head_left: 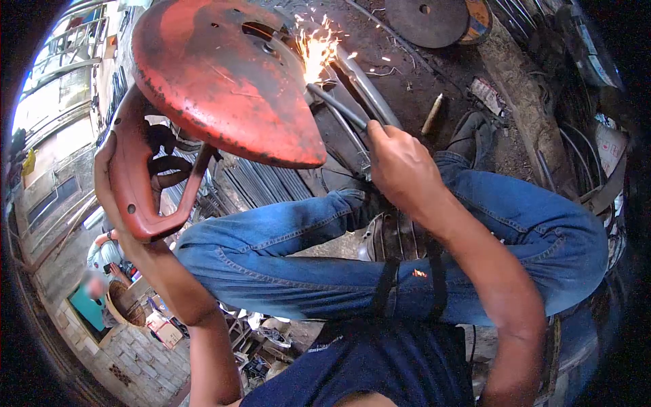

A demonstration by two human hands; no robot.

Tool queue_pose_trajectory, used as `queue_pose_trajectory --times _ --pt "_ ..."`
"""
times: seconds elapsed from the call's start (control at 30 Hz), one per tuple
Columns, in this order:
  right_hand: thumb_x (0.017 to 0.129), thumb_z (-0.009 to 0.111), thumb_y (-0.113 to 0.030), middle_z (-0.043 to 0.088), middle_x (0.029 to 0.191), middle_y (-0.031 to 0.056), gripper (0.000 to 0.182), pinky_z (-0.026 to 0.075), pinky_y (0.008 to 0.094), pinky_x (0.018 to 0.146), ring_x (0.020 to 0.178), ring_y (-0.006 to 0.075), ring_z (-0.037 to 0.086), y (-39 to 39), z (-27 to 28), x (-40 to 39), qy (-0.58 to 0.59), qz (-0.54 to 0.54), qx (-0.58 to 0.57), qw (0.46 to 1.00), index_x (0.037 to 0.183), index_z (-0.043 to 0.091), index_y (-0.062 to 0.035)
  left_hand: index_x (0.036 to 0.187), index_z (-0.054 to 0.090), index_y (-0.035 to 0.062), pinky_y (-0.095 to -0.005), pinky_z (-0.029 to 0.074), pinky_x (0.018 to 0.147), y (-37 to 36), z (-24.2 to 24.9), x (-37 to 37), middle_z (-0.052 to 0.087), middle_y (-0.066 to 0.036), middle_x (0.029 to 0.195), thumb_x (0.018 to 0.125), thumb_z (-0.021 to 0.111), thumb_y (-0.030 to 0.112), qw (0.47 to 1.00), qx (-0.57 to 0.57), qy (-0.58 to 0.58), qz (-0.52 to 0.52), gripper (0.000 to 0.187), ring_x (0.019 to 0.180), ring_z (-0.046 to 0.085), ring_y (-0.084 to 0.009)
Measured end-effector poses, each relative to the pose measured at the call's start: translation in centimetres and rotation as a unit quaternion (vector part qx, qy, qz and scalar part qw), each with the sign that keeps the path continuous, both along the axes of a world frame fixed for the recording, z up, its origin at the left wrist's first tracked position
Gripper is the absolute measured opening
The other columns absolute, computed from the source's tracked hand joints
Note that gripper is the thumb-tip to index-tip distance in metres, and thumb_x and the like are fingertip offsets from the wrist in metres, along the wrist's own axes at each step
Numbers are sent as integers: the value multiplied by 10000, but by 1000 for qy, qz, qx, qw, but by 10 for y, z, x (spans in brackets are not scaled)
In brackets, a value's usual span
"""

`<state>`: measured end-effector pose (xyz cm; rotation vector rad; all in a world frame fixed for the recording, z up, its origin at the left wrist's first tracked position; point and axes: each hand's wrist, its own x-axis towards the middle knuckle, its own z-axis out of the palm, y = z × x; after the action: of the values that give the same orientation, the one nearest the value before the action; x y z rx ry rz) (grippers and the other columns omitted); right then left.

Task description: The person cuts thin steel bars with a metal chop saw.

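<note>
My left hand (104, 178) is wrapped round the red handle (129, 183) of a chop saw; its fingers show dark inside the grip opening. Above the handle, the saw's scuffed red blade guard (224, 81) fills the upper left and hides most of the disc. Bright sparks (317, 54) fly up at the guard's right edge. My right hand (407, 169) is closed round a grey metal rod (340, 106), whose far end reaches the spot just below the sparks. Beside the rod lies a longer metal tube (369, 88), slanting down toward my right hand.
Worn cutting discs (424, 17) lie at the top right, near a stub-like cylinder (432, 114). Metal bars (264, 183) are stacked beyond my jeans-clad legs (291, 271). At the far left another person (105, 254) sits near a round basket (125, 302).
</note>
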<state>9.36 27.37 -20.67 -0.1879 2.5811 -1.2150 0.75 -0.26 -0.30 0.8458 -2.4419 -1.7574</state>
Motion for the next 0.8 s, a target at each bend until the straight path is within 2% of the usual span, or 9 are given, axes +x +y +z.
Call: queue_pose_trajectory --times 0.07,0.2,0.4,0.43,0.47,0.5,0.57,0.67,0.8 --pt "827 488 -21 628 848 232 213 545 462 664 714 386 660 1 0 1 31 6 21 999 1005 573 59 1179 525 -67 -406 570 727 23 11 12 624 -212 1041 926 463 400 970 132 7 -205 535 778 665 -318" --pt "836 494 -27 635 859 196 326 564 397 630 699 325 681 3 1 1 78 27 70 994 1131 575 86 1181 517 -77 -409 572 722 19 4 12 622 -219 1043 926 465 402 978 87 18 -188 545 770 669 -323" --pt "845 497 -32 632 849 183 322 564 378 594 668 303 684 1 0 0 91 36 101 990 1133 579 85 1184 504 -93 -414 576 714 33 -4 15 619 -230 1046 926 467 405 987 14 39 -158 562 757 676 -331" --pt "845 497 -32 632 849 183 322 564 378 594 668 303 684 1 -1 0 92 36 101 990 1133 579 85 1189 501 -95 -410 579 708 74 -3 18 623 -231 1045 933 469 381 968 -210 17 -136 541 746 679 -330" --pt "846 497 -33 629 843 179 322 564 375 588 662 299 684 1 -2 0 96 39 105 989 1135 578 86 1193 498 -97 -407 582 702 97 -3 20 626 -233 1043 940 471 357 900 -423 -5 -107 520 735 683 -330" --pt "847 498 -33 627 836 175 323 564 371 583 656 295 683 2 -3 0 101 42 109 988 1136 577 87 1193 498 -97 -407 582 702 70 -3 16 626 -233 1043 940 471 357 900 -423 -5 -107 520 735 683 -330" --pt "847 499 -34 625 829 170 314 564 369 578 654 292 684 1 -5 0 106 41 116 987 1126 581 84 1202 496 -91 -406 585 695 -4 -4 3 636 -228 1024 952 467 311 979 -173 -26 -106 474 729 686 -325" --pt "847 502 -37 624 817 162 292 564 365 575 656 287 685 2 -4 -3 104 44 127 985 1102 588 76 1197 502 -91 -400 582 689 40 2 19 641 -227 1006 961 450 286 985 -71 68 -140 448 733 687 -322" --pt "847 505 -42 630 815 163 262 565 363 580 667 287 689 3 -5 -3 114 47 120 985 1072 589 64 1189 506 -94 -395 578 680 32 1 14 641 -227 1003 965 444 283 986 -77 16 -147 443 733 687 -323"
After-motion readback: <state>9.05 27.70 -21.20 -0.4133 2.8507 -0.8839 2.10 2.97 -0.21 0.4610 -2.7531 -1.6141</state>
